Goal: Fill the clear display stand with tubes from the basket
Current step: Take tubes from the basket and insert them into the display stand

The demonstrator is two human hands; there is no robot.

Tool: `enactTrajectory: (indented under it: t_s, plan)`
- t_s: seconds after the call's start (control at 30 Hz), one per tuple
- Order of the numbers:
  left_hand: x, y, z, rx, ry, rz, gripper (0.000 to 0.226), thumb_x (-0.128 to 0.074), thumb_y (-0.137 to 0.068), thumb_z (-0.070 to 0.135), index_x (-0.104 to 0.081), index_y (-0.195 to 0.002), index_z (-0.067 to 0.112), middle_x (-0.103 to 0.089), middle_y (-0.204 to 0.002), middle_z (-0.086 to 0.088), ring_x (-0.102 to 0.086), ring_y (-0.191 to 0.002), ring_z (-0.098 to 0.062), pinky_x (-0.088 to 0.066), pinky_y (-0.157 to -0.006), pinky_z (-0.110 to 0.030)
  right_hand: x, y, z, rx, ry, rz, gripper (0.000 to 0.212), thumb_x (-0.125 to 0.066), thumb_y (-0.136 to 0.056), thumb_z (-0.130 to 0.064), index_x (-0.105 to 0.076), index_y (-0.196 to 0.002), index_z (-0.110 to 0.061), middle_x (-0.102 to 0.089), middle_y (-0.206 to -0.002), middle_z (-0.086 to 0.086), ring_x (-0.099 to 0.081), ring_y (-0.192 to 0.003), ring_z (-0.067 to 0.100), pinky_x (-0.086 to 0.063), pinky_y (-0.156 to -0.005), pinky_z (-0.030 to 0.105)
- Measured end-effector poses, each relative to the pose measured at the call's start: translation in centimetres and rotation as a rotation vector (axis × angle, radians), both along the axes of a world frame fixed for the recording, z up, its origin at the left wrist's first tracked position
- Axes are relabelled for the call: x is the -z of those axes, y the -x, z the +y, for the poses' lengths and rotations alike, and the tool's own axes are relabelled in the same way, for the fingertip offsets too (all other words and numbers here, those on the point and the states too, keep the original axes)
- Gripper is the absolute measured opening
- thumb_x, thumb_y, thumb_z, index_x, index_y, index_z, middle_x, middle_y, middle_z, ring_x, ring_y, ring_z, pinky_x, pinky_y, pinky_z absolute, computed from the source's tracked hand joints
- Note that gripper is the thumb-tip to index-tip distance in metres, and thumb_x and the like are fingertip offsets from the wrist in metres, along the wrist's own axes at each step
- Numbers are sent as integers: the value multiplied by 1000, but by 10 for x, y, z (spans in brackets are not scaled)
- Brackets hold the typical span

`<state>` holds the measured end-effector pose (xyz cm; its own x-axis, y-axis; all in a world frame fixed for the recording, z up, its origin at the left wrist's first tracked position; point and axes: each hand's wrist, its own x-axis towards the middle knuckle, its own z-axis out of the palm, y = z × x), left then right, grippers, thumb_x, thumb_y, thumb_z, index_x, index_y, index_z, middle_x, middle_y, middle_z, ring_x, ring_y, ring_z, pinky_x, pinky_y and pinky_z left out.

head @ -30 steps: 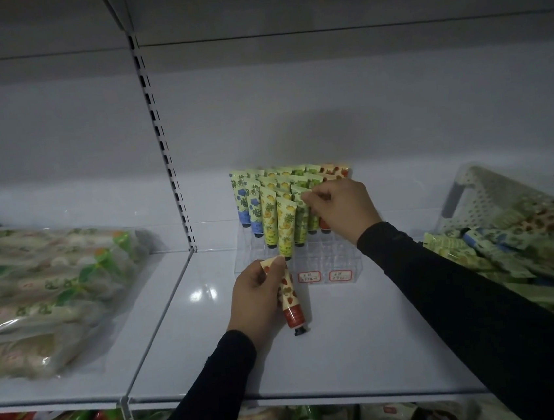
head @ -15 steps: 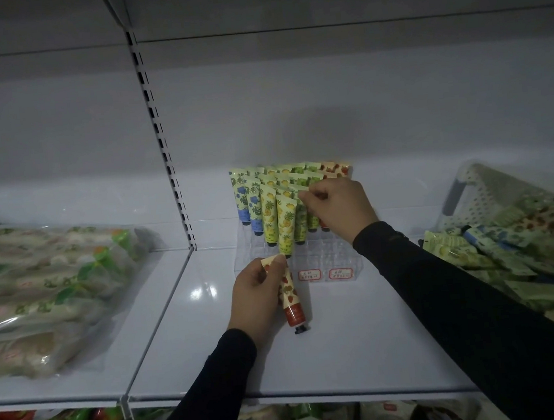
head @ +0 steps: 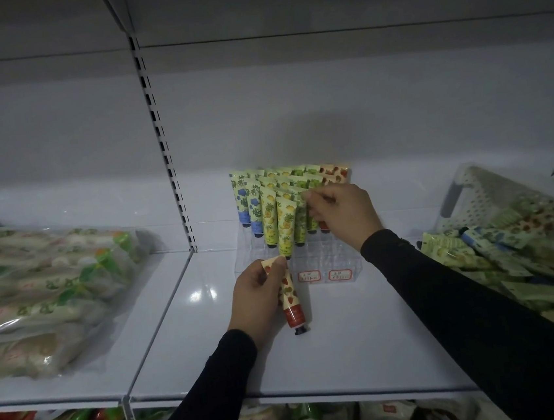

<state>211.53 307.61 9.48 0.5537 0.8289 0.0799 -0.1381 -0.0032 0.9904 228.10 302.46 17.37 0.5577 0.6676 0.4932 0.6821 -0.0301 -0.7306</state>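
A clear display stand (head: 336, 255) sits mid-shelf, its back rows holding several upright tubes, blue, yellow, green and red. My right hand (head: 342, 215) pinches the top of a green tube (head: 301, 222) that stands in the stand. My left hand (head: 259, 297) grips a red strawberry tube (head: 290, 297) just in front of the stand, its cap pointing toward me over the shelf. A white perforated basket (head: 479, 195) at the right holds a pile of loose tubes (head: 499, 255).
A large clear bag of packaged goods (head: 45, 292) lies on the left shelf section. A slotted upright (head: 163, 146) divides the two shelf boards. The stand's front rows carry two red-bordered labels (head: 325, 275). More packets fill the shelf below.
Almost nothing has moved; my right hand stays on the green tube's top and has shifted very slightly. My left hand keeps the red tube in the same place.
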Motion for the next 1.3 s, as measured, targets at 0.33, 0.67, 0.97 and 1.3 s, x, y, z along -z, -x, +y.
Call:
enactTrajectory:
  t_s: [0.33,0.67,0.97,1.3]
  plan:
    - [-9,4,-6,43,10,-75,20,-61,-95,19,-64,-86,2,-69,-74,-8,-64,-68,-15,-51,-59,-19,14,10,-43,-79,120,148,22,-60,-93,-38,-71,-85,-21,-72,-81,-1,-70,-70,10,-60,-77,37]
    - [-43,-12,-20,238,-63,-54,35,-77,-79,24,-62,-101,2,-69,-77,-6,-67,-75,-22,-56,-78,-44,11,27,-67,-301,183,437,20,-56,-97,-20,-73,-95,-10,-72,-84,-3,-66,-72,9,-55,-70,28]
    - [-34,-8,-27,330,-87,28,24,-75,-82,19,-64,-98,4,-70,-79,-5,-66,-74,-19,-56,-80,-47,7,22,-70,-246,60,509,17,-64,-92,-15,-72,-95,-1,-67,-74,6,-60,-66,12,-54,-64,19]
    - [-32,-7,-35,386,-75,38,15,-63,-93,14,-63,-103,3,-73,-76,1,-68,-72,-16,-58,-78,-41,9,14,-76,-208,87,470,26,-64,-92,-24,-73,-97,0,-71,-94,22,-63,-72,17,-56,-70,25]
